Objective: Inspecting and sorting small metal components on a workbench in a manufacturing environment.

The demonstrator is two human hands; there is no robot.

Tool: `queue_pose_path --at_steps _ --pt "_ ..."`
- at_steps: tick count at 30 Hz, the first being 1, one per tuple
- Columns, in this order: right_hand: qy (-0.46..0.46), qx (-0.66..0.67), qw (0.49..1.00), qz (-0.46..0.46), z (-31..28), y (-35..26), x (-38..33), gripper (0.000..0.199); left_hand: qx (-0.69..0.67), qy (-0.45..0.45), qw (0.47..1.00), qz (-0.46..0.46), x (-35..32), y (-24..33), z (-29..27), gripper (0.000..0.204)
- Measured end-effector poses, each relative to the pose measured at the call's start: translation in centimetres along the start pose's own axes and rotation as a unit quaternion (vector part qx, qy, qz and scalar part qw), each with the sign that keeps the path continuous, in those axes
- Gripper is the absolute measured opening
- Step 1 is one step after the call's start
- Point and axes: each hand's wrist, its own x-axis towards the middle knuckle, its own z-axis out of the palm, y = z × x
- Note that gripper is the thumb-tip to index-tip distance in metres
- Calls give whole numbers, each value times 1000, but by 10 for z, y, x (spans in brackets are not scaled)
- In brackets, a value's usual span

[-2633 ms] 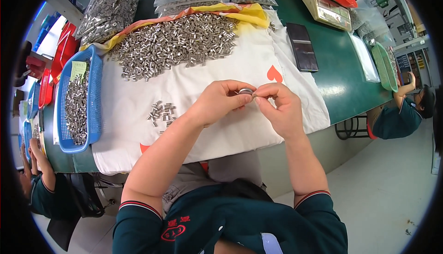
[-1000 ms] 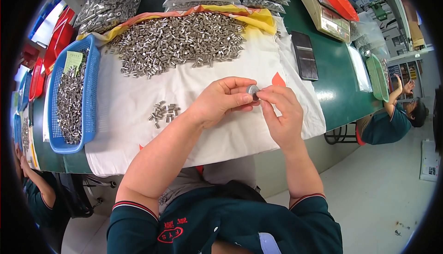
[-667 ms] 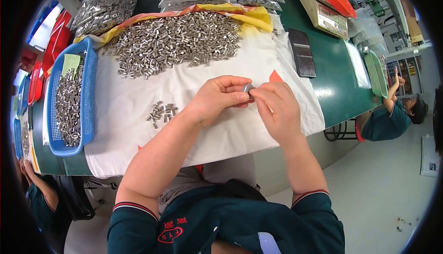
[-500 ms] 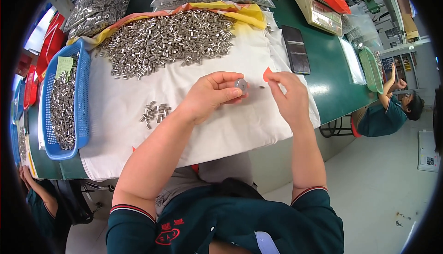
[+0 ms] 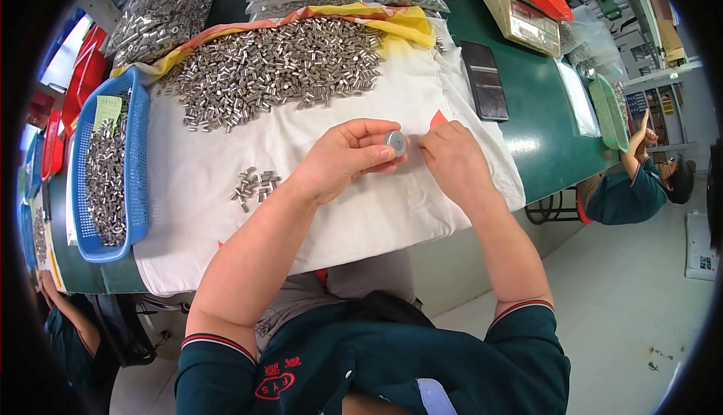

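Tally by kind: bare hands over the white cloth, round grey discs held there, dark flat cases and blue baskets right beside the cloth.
Bare hands, left hand and right hand: 2
Round grey disc: 1
Dark flat case: 1
Blue basket: 1
Total: 5

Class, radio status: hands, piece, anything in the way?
Left hand holding round grey metal piece. Right hand apart, to its right, grip unclear. Small cylinder cluster left of both hands, not between them.

Disc (image 5: 395, 142): round, grey, small mark at centre. Pinched in left hand (image 5: 345, 156), face tilted up.
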Motion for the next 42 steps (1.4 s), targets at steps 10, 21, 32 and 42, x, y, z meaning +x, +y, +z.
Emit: queue_pose_path --at_steps 10,21,32,42 --pt "49 525 805 271 -16 -20 2 11 -36 -7 999 -2 -2 3 4 31" --pt "-5 580 777 245 -12 -25 4 8 -20 -23 999 15 -1 0 4 31" --pt "54 236 967 84 -31 -41 11 8 21 -15 1000 11 -1 -1 3 32" --pt "40 332 934 125 -31 -41 10 7 -51 -31 998 -5 -2 -3 4 33"
